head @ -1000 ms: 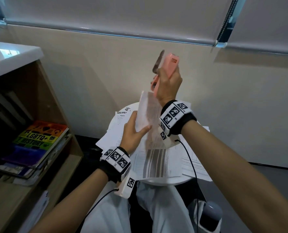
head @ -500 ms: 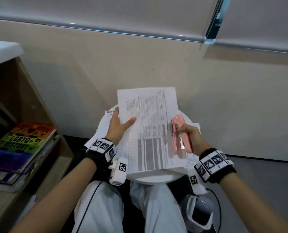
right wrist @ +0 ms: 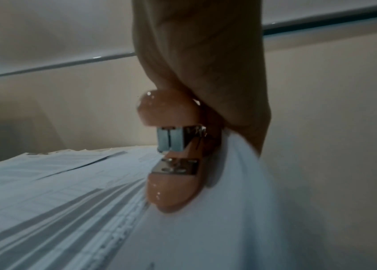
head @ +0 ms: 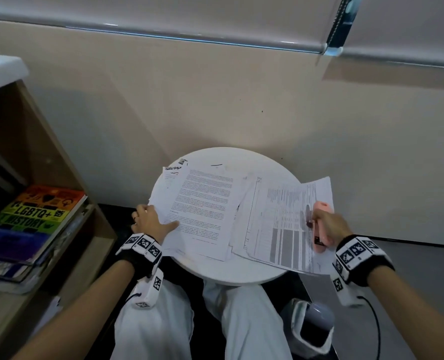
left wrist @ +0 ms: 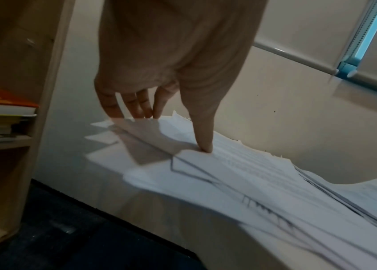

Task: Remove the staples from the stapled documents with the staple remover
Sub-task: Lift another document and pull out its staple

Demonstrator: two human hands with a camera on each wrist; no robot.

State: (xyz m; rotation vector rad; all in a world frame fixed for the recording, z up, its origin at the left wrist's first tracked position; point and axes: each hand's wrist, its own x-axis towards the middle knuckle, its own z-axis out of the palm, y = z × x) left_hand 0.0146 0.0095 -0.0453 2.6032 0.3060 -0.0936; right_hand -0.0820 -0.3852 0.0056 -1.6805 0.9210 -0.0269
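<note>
On a round white table point(head: 231, 278) lie two paper sets. My left hand point(head: 156, 216) holds the left edge of the text document point(head: 205, 203), with the thumb pressed on top point(left wrist: 203, 146) and the fingers point(left wrist: 134, 107) reaching down behind the edge. My right hand point(head: 322, 222) grips a pink staple remover point(head: 320, 241) with metal jaws point(right wrist: 171, 186) and holds it down on the right side of the table-printed document point(head: 278, 229). That sheet's right edge curls up against the right hand point(right wrist: 217, 118). No staple can be made out.
More loose sheets point(head: 171, 175) stick out under the text document at the table's back left. A wooden bookshelf point(head: 60, 178) with a rainbow-coloured book point(head: 34, 211) stands close on the left. The wall is just behind the table. My knees are under its front edge.
The right hand came down from high above with the staple remover. The table-printed document, held up by the left hand before, now lies at the right. The left hand moved to the text document.
</note>
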